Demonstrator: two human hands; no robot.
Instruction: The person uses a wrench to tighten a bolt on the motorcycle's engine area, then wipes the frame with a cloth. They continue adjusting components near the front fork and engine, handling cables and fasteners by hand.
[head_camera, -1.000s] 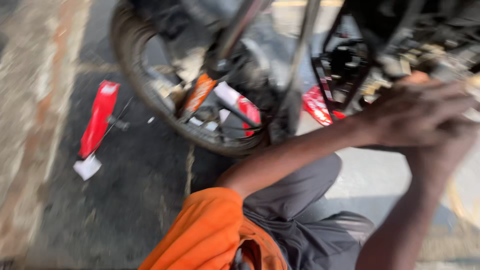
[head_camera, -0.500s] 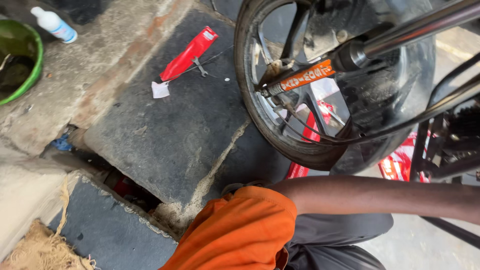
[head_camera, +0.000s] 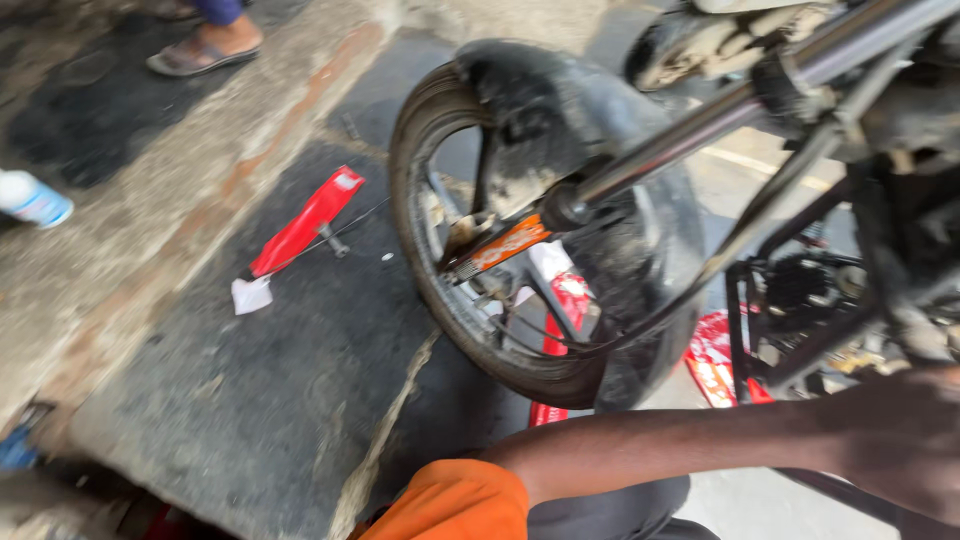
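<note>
My left arm reaches from an orange sleeve (head_camera: 455, 505) at the bottom across to the right. My left hand (head_camera: 900, 440) rests low beside the motorcycle's frame and engine (head_camera: 810, 300); its fingers are hidden, so I cannot tell its grip. My right hand is out of sight. The front wheel (head_camera: 420, 250) stands in the middle under a dusty black mudguard (head_camera: 540, 110). A chrome fork tube (head_camera: 680, 130) with an orange reflector (head_camera: 505, 245) crosses it.
A red panel (head_camera: 305, 225) with a white end lies on the dark pavement left of the wheel, a bolt (head_camera: 335, 243) next to it. Red wrappers (head_camera: 712, 360) lie behind the wheel. A white bottle (head_camera: 30, 198) and another person's sandalled foot (head_camera: 205, 45) are beyond the kerb (head_camera: 150, 230).
The view has swung right and nearer the wheel. The green basin has left the view, and my left hand has come into sight at the lower right.
</note>
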